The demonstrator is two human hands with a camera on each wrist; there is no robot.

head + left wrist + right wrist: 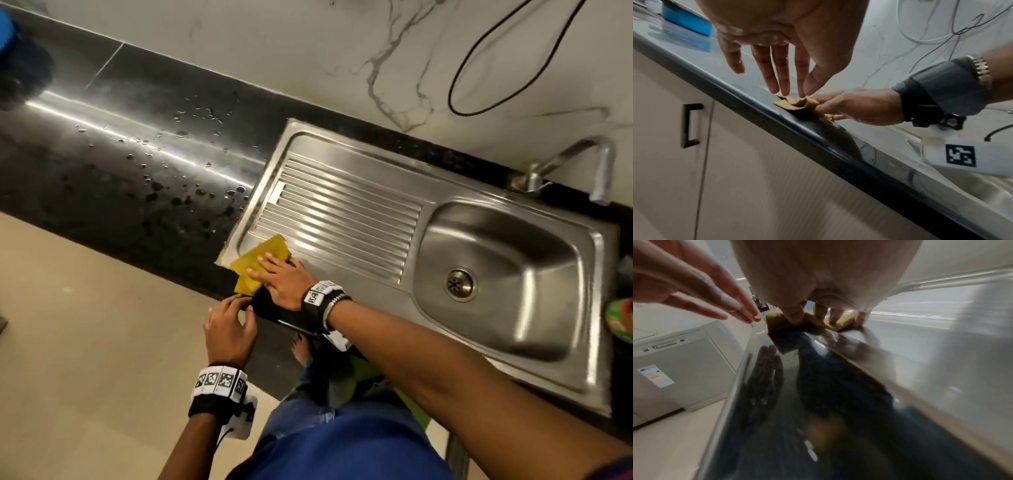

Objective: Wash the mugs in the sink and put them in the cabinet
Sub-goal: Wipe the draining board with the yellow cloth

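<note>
No mug shows in any view. The steel sink [561, 356] has an empty basin and a ribbed drainboard [342, 219]. A folded yellow cloth [260, 263] [795, 104] [838, 322] lies on the drainboard's near left corner and hangs over the counter edge. My right hand [274, 277] [838, 107] [818, 318] bears down on the cloth, which bunches between its thumb and fingers. My left hand [236, 308] [785, 87] [740, 311] hovers at the counter's front edge with straight fingers, their tips at the cloth's near corner.
The black counter [120, 154] left of the sink is wet with droplets. A faucet [596, 164] stands behind the basin and a black cable [479, 85] hangs on the marble wall. Below are a cabinet door handle [690, 125] and a white appliance [684, 361].
</note>
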